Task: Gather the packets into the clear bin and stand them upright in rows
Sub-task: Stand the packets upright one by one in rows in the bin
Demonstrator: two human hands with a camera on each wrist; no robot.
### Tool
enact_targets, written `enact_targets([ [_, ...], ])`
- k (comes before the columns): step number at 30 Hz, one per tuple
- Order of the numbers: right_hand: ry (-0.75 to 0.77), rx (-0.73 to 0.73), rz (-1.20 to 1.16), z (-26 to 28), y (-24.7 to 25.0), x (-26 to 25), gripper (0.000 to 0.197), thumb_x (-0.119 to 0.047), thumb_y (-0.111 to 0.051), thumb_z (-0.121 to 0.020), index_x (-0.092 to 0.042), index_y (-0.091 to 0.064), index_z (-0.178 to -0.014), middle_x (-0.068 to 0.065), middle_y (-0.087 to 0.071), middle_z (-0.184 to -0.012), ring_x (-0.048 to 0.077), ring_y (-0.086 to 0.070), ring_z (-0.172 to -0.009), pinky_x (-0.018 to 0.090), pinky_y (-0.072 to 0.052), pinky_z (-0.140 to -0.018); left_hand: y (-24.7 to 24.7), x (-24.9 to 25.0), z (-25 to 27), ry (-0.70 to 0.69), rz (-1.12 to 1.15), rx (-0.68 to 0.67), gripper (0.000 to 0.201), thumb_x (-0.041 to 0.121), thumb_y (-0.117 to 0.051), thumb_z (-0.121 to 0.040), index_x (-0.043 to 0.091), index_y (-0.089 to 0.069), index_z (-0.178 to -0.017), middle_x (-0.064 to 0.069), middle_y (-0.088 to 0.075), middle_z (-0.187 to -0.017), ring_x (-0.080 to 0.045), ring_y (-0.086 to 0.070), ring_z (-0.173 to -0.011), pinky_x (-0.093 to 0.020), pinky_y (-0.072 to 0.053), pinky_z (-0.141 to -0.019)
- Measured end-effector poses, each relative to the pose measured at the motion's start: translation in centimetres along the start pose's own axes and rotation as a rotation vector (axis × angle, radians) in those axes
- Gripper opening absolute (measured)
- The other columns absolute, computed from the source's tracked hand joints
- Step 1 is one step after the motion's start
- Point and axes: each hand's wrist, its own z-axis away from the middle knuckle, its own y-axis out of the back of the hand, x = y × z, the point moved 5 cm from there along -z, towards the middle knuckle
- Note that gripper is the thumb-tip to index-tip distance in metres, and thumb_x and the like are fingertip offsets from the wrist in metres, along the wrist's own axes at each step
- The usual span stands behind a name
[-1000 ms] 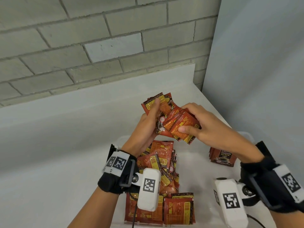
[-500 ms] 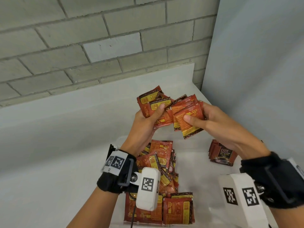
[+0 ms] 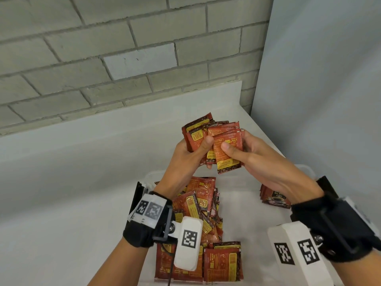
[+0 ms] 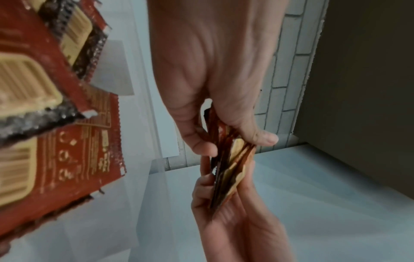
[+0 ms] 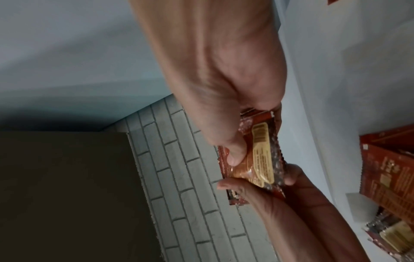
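Note:
Both hands hold one bunch of red and yellow packets (image 3: 214, 141) in the air above the clear bin (image 3: 247, 213). My left hand (image 3: 191, 153) grips the bunch from the left, thumb on the front. From the right, my right hand (image 3: 247, 155) pinches it with its thumb on the frontmost packet. Edge-on, the bunch of packets (image 4: 228, 164) shows between both hands in the left wrist view; the right wrist view shows the bunch of packets (image 5: 257, 156) under the thumb. A loose pile of packets (image 3: 200, 219) lies in the bin's left half. A small stack of packets (image 3: 274, 197) leans at the bin's right wall.
The bin stands on a white counter (image 3: 72, 193) in a corner. A grey brick wall (image 3: 123, 58) rises behind and a plain grey panel (image 3: 329, 79) closes the right side. The bin's bare middle floor (image 3: 243, 219) lies between pile and stack.
The fanned packets have been drawn together into a tighter, more upright bunch. Both hands have closed in on each other and the right hand has turned its thumb onto the front packet.

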Motion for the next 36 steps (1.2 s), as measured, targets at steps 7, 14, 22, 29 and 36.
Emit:
enact_targets([
  [7, 0.003, 0.02, -0.073, 0.1, 0.0, -0.2, 0.047, -0.029, -0.063, -0.081, -0.018, -0.054, -0.126, -0.003, -0.071, -0.112, 0.011, -0.067, -0.104, 0.025, -0.054, -0.087, -0.4, 0.1, -0.3, 0.05, -0.003, -0.016, 0.064, 0.065, -0.034, -0.084, 0.017, -0.067, -0.109, -0.003, -0.071, -0.087, -0.014, -0.065, -0.082, -0.025, -0.051, -0.074],
  [14, 0.006, 0.115, -0.223, -0.1, 1.3, -0.5, 0.042, -0.024, -0.064, -0.079, -0.014, -0.061, -0.119, 0.001, -0.072, -0.112, 0.016, -0.066, -0.107, 0.032, -0.049, -0.096, -0.1, 0.1, -0.3, 0.087, 0.112, 0.071, 0.04, 0.026, -0.028, -0.105, 0.009, -0.062, -0.095, -0.002, -0.071, -0.085, -0.016, -0.064, -0.087, -0.035, -0.048, -0.091],
  [22, -0.001, 0.153, -0.27, -0.3, 1.9, -0.2, 0.04, -0.022, -0.061, -0.084, -0.012, -0.06, -0.123, 0.005, -0.07, -0.117, 0.019, -0.064, -0.111, 0.035, -0.048, -0.099, 0.8, 0.9, -0.1, -0.072, -0.071, 0.098, 0.028, 0.04, -0.057, -0.082, 0.012, -0.064, -0.085, 0.011, -0.066, -0.074, -0.005, -0.055, -0.067, -0.021, -0.047, -0.067],
  [29, 0.002, 0.197, -0.282, -0.4, 2.3, -0.3, 0.035, -0.025, -0.062, -0.079, -0.016, -0.064, -0.113, -0.001, -0.073, -0.108, 0.015, -0.067, -0.105, 0.031, -0.049, -0.093, 0.6, 0.9, -0.3, -0.018, 0.001, 0.116, 0.045, 0.054, -0.042, -0.086, 0.017, -0.066, -0.079, -0.006, -0.06, -0.077, -0.013, -0.052, -0.069, -0.03, -0.045, -0.071],
  [36, -0.018, 0.15, -0.217, 0.0, 1.4, -0.3, 0.042, -0.027, -0.064, -0.079, -0.014, -0.062, -0.119, 0.0, -0.072, -0.113, 0.012, -0.065, -0.108, 0.032, -0.044, -0.105, 0.8, 0.2, -0.3, -0.032, -0.067, 0.103, 0.052, 0.047, -0.045, -0.091, 0.006, -0.063, -0.065, -0.013, -0.066, -0.077, -0.024, -0.058, -0.076, -0.04, -0.046, -0.079],
])
